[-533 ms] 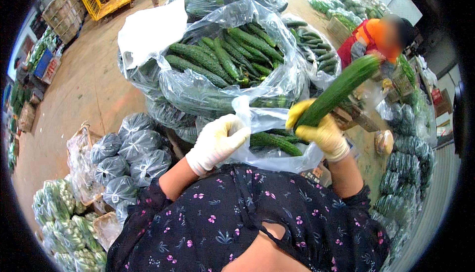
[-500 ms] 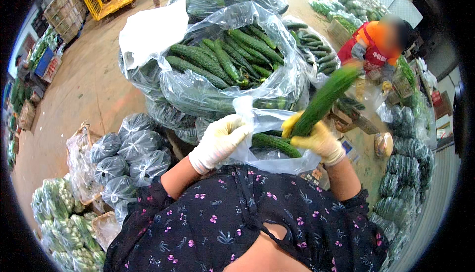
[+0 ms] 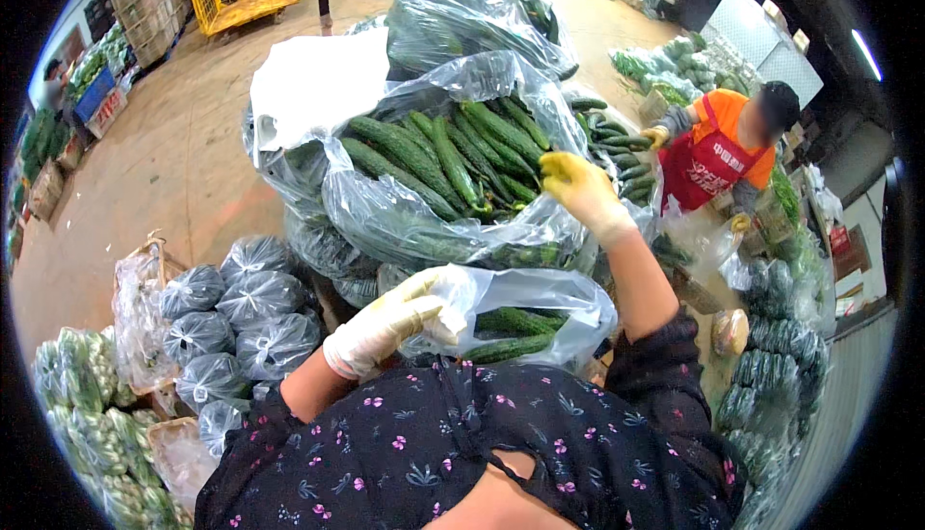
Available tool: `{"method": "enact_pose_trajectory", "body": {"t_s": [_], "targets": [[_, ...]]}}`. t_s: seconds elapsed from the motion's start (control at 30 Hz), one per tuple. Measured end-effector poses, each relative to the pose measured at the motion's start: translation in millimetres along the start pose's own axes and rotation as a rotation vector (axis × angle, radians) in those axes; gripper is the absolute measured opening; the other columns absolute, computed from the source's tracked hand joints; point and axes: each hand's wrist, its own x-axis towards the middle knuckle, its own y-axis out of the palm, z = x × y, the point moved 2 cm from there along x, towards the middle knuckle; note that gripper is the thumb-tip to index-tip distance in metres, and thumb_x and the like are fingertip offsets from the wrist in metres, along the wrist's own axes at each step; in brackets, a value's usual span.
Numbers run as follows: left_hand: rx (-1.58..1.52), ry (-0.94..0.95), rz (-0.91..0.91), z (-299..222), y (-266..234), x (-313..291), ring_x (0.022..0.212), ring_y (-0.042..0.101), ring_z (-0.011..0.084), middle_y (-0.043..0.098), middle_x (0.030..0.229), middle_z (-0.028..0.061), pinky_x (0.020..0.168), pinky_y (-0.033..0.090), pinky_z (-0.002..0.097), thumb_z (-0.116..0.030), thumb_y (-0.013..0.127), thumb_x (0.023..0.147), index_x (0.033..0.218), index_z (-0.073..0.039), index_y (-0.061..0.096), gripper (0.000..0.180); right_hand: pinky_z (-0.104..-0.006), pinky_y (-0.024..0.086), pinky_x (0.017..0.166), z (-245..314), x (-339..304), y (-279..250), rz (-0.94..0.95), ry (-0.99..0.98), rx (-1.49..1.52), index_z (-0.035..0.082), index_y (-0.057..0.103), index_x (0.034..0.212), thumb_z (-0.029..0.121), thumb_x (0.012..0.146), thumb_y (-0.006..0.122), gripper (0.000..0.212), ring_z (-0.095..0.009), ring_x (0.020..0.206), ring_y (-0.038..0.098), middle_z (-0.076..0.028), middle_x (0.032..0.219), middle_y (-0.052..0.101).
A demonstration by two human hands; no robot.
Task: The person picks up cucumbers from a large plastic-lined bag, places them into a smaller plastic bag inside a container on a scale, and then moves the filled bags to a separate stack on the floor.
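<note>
My left hand [image 3: 390, 326], in a whitish glove, pinches the rim of a clear plastic bag [image 3: 588, 313] close to my body. Long dark green cucumbers [image 3: 509, 349] lie inside that bag. Beyond it, a large open plastic sack [image 3: 385, 217] is filled with cucumbers [image 3: 409, 149]. My right hand [image 3: 583, 193], in a yellow and white glove, is over the sack's right side, beside the cucumbers. Its fingers are partly spread and bent, with no cucumber visible in them; whether the fingertips touch one cannot be told.
A white sheet [image 3: 323, 87] covers the sack's left corner. Behind stands another cucumber sack [image 3: 472, 19]. Tied bags [image 3: 275, 299] are piled at left, wrapped vegetables [image 3: 87, 376] beyond. At right, a person in a red apron [image 3: 708, 159] reaches toward more cucumbers [image 3: 617, 145].
The cucumber my right hand held is out of it. That hand has moved up and away to the big sack. My left hand has shifted slightly left and nearer, still on the bag.
</note>
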Motion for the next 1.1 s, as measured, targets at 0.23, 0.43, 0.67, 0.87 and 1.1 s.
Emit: {"method": "enact_pose_trajectory", "body": {"t_s": [0.23, 0.43, 0.67, 0.87, 1.1], "targets": [[-0.003, -0.05, -0.116, -7, -24, -25, 0.104, 0.056, 0.013, 0.06, 0.115, 0.0064, 0.093, 0.042, 0.0279, -0.022, 0.057, 0.091, 0.133, -0.001, 0.046, 0.048, -0.0401, 0.044, 0.097, -40, 79, 49, 0.108, 0.456, -0.513, 0.01, 0.054, 0.128, 0.038, 0.076, 0.071, 0.061, -0.034, 0.113, 0.057, -0.019, 0.12, 0.061], [0.123, -0.032, -0.217, -1, -53, -35, 0.098, 0.061, 0.0191, 0.064, 0.106, 0.0115, 0.092, 0.045, 0.0339, -0.03, 0.055, 0.092, 0.134, 0.0, 0.043, 0.053, -0.0401, 0.047, 0.091, -58, 80, 57, 0.054, 0.241, -0.442, 0.01, 0.049, 0.135, 0.037, 0.086, 0.064, 0.057, -0.03, 0.106, 0.062, -0.017, 0.112, 0.064], [0.046, 0.097, -0.354, -13, -61, -24, 0.091, 0.064, 0.0202, 0.065, 0.099, 0.0119, 0.088, 0.049, 0.0323, -0.026, 0.053, 0.092, 0.129, 0.0, 0.048, 0.045, -0.0222, 0.042, 0.056, -58, 14, 46, -0.007, 0.468, 0.629, 0.002, 0.056, 0.124, 0.034, 0.093, 0.058, 0.044, -0.009, 0.063, 0.054, -0.004, 0.08, 0.062], [0.016, 0.231, -0.236, -34, -43, 11, 0.095, 0.061, 0.0194, 0.064, 0.102, 0.0115, 0.089, 0.048, 0.0342, -0.029, 0.054, 0.093, 0.127, 0.001, 0.05, 0.045, -0.0211, 0.045, 0.054, -48, -60, 24, 0.164, 0.432, 1.055, 0.005, 0.059, 0.106, 0.042, 0.095, 0.053, 0.039, -0.009, 0.062, 0.055, -0.004, 0.077, 0.061], [-0.015, 0.206, -0.163, -44, -4, 45, 0.106, 0.059, 0.0243, 0.059, 0.118, 0.016, 0.096, 0.046, 0.0372, -0.032, 0.057, 0.093, 0.132, 0.001, 0.045, 0.052, -0.0272, 0.05, 0.061, -20, -107, 43, 0.336, 0.331, 1.343, 0.002, 0.056, 0.111, 0.05, 0.091, 0.056, 0.052, -0.016, 0.068, 0.061, -0.01, 0.085, 0.065]]}}
